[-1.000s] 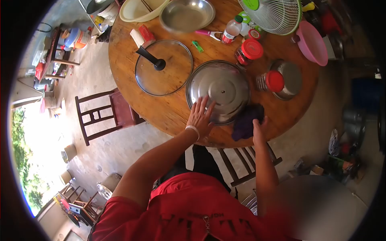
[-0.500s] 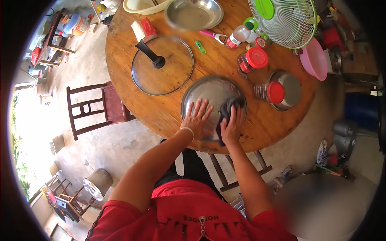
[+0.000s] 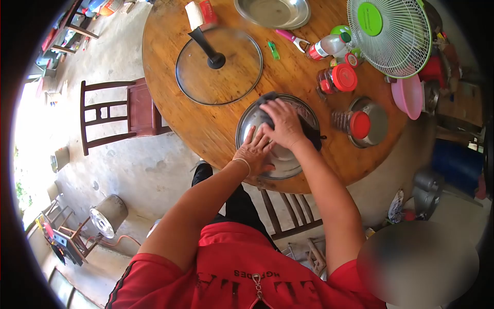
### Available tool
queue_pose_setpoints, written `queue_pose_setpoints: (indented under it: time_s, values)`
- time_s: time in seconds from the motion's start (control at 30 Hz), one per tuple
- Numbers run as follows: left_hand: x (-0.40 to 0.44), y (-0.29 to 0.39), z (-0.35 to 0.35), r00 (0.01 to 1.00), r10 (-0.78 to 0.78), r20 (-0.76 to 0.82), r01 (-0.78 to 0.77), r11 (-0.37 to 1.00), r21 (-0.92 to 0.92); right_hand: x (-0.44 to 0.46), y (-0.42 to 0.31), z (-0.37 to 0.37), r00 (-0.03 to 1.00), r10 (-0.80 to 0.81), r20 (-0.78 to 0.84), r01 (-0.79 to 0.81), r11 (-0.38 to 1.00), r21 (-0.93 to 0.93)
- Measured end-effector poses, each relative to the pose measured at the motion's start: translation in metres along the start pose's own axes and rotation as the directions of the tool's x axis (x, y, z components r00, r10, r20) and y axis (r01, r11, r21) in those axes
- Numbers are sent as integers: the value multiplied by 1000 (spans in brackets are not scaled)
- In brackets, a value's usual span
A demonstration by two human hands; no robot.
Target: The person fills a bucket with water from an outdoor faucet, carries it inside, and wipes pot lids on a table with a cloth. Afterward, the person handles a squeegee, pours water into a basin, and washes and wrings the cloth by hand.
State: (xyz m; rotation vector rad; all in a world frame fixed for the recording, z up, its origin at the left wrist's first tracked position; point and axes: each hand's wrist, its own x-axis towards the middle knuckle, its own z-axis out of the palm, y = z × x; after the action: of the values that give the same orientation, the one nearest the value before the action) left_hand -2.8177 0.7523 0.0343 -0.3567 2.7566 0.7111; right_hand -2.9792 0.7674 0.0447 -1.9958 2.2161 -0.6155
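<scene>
A round, shiny steel piece (image 3: pixel 284 155), a basin or a lid, lies near the front edge of the wooden table (image 3: pixel 206 131). My left hand (image 3: pixel 253 156) rests flat on its left part, fingers spread, holding nothing. On its upper part my right hand (image 3: pixel 282 122) presses a dark cloth (image 3: pixel 310 135) against the metal. Part of the cloth shows beyond the fingertips and part trails to the right past the rim. Just up and left lies a glass pot lid (image 3: pixel 234 77) with a black handle (image 3: pixel 206 47).
Right of the steel piece are red-capped jars (image 3: pixel 343 78) and a steel bowl (image 3: pixel 374 123). Farther back stand a plastic bottle (image 3: pixel 329 46), a peeler (image 3: pixel 293 38), a green clip (image 3: pixel 273 50) and a fan (image 3: pixel 393 36). A wooden chair (image 3: pixel 139 108) is at the left.
My right hand has slid the cloth from the right side of the steel piece up and left, closer to my left hand. The camera view has shifted; my left hand stays on the metal.
</scene>
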Motion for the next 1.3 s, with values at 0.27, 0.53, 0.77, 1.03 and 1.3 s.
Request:
queue_pose_setpoints:
  time_s: [0.27,0.53,0.77,1.03,1.3]
  values:
    - [-7,-8,5,985,17,-173,-35,994,-102,8,55,18,758,649,62,-651,748,127]
    - [-11,-10,14,971,-119,-208,75,976,-206,-36,23,20,864,456,-215,-479,876,-66]
    - [-18,-4,33,851,-458,-258,368,869,-330,-61,-57,1,974,86,211,-94,995,25]
    - [-22,1,25,855,-478,-200,389,847,-362,-14,-41,7,977,209,38,-194,951,-242]
    - [-19,1,70,812,-519,-268,491,855,-167,-24,-99,43,971,158,180,-125,976,-180]
